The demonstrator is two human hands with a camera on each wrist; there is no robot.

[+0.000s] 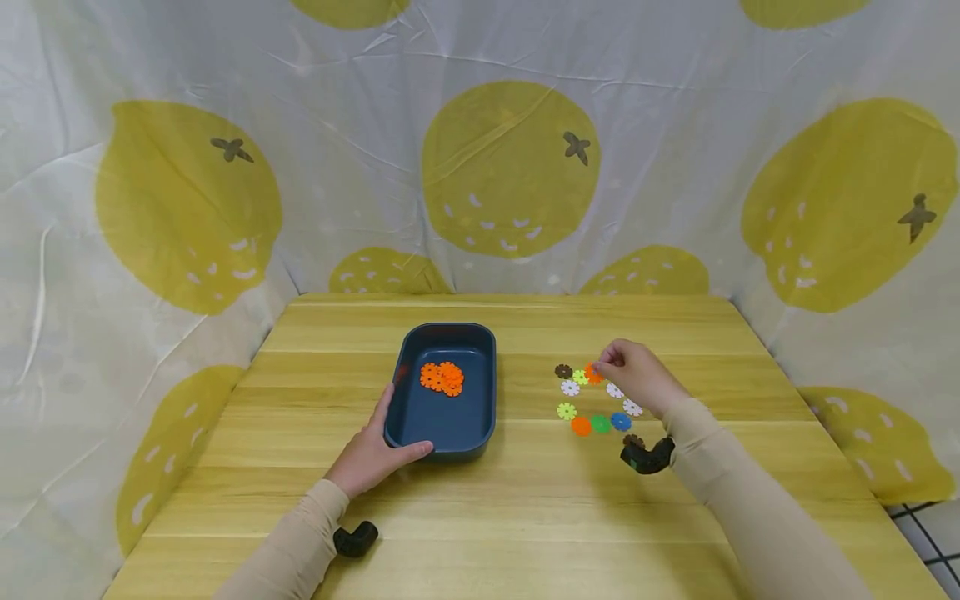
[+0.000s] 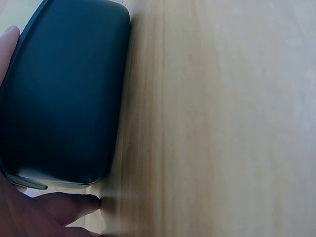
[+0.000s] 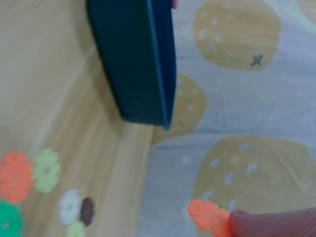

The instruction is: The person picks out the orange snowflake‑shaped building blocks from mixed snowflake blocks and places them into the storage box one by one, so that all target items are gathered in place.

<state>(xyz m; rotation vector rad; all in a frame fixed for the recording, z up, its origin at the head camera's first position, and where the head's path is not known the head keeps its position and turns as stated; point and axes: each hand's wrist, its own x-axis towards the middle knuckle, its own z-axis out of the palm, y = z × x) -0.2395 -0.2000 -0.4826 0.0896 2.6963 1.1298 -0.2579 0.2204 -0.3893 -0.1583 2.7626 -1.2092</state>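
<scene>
My left hand (image 1: pixel 367 462) grips the near left corner of a dark blue rectangular tub (image 1: pixel 446 427), fingers along its left side and thumb at the near rim. The left wrist view shows the tub's outer wall (image 2: pixel 64 94) close up. Inside lies a cluster of orange flower-shaped plastic discs (image 1: pixel 442 377). To the right, my right hand (image 1: pixel 639 377) pinches an orange flower-shaped disc (image 3: pixel 210 217) above the table. Below and around it lie white (image 1: pixel 570 388), yellow-green (image 1: pixel 567 411), orange (image 1: pixel 581 427), green (image 1: pixel 600 423), blue (image 1: pixel 620 421) and brown (image 1: pixel 563 371) discs.
The wooden table (image 1: pixel 480 533) ends at a lemon-patterned cloth (image 1: pixel 660 192) hanging behind and at both sides. A black device sits at the left wrist (image 1: pixel 356 540) and another at the right wrist (image 1: pixel 647 457), the latter close to a brown disc.
</scene>
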